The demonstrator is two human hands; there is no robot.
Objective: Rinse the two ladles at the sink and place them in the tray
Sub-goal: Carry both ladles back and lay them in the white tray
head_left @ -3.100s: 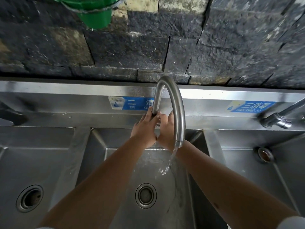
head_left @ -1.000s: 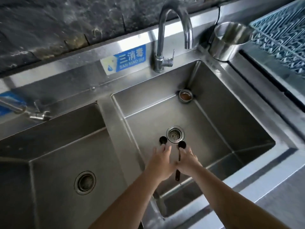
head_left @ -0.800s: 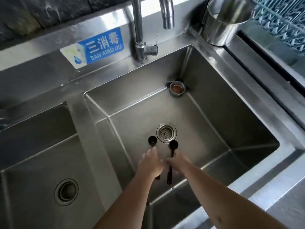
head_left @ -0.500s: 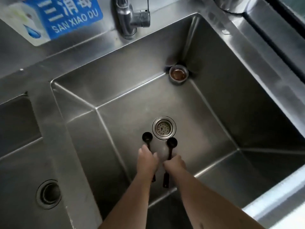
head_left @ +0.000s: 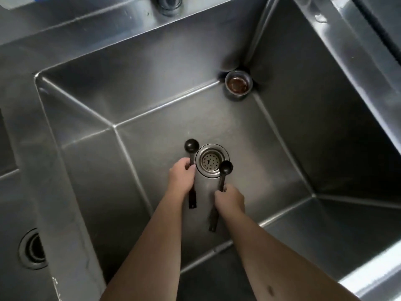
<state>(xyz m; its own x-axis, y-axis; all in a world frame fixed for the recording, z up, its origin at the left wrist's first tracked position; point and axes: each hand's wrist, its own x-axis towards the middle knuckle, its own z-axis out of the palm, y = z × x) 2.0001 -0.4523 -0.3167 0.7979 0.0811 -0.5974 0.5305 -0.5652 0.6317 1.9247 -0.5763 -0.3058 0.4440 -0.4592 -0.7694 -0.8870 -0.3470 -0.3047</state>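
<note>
Two small black ladles lie low in the steel sink basin (head_left: 282,148), on either side of the round drain (head_left: 211,160). My left hand (head_left: 181,180) is closed around the handle of the left ladle (head_left: 191,146), whose bowl points away from me just left of the drain. My right hand (head_left: 230,200) grips the handle of the right ladle (head_left: 225,168); its bowl overlaps the drain's right rim. Both handle ends stick out behind my fists toward me. No tray is in view.
A small metal overflow cup (head_left: 238,84) sits in the basin's far right corner. The tap base (head_left: 168,3) is at the top edge. A second basin with its own drain (head_left: 32,248) lies to the left, past a steel divider. The counter rim runs along the right.
My view swung from the middle basin's running tap to the right basin and dropped closer. Both hands reached down and closed on the ladle handles; the right ladle's bowl now overlaps the drain rim.
</note>
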